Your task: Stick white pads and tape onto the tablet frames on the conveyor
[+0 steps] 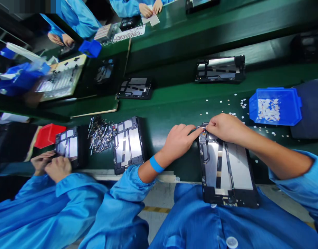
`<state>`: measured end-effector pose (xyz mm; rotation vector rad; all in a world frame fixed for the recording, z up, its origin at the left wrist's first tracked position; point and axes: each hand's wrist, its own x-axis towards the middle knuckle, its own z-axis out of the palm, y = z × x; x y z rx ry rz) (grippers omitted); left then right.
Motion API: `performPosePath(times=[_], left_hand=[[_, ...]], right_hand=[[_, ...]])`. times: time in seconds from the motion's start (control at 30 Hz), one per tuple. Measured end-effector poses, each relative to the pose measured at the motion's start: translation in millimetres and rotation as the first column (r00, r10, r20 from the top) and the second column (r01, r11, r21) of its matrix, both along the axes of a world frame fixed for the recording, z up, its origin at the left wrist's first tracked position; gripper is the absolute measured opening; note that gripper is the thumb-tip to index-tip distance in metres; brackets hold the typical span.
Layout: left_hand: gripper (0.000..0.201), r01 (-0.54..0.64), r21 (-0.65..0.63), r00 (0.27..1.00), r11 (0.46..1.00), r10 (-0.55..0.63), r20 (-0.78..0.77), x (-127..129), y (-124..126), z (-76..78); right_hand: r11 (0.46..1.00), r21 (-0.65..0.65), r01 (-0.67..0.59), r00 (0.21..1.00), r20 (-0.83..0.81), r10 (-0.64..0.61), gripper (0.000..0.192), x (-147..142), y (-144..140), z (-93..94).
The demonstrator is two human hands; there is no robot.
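An opened tablet (240, 166), its silver battery and circuit boards bare, rests partly on the table edge close to my body. My left hand (178, 141) reaches in from the left with fingers apart, its index fingertip touching the tablet's upper left corner. At the top edge, beside that fingertip, my right hand (225, 128) is closed in a pinch. What it pinches, if anything, is hidden by the fingers. Small white pieces (243, 102) lie scattered on the green table beyond the right hand.
A blue bin (291, 103) of small white pieces stands at the right. Other opened tablets (129, 145) (220, 69) lie left and ahead, near a heap of small metallic parts (100, 136). A co-worker's hands (56, 167) work at far left, by a red bin (48, 135).
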<state>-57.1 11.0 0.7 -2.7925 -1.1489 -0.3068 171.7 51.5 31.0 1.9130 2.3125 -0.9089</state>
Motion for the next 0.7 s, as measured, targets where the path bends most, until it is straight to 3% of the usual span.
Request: performPosePath(times=[0.33, 0.7], left_hand=[[0.029, -0.015, -0.013, 0.994, 1.000, 0.016, 0.111, -4.6, -6.3, -3.8], [0.036, 0.011, -0.081, 1.000, 0.997, -0.010, 0.015, -0.1, -4.9, -2.7]], right_hand=[[1.000, 0.015, 0.005, 0.998, 0.062, -0.006, 0.028, -3.7, -0.4, 0.9], [1.000, 0.008, 0.017, 0.998, 0.060, -0.017, 0.029, -5.4, -1.2, 5.4]])
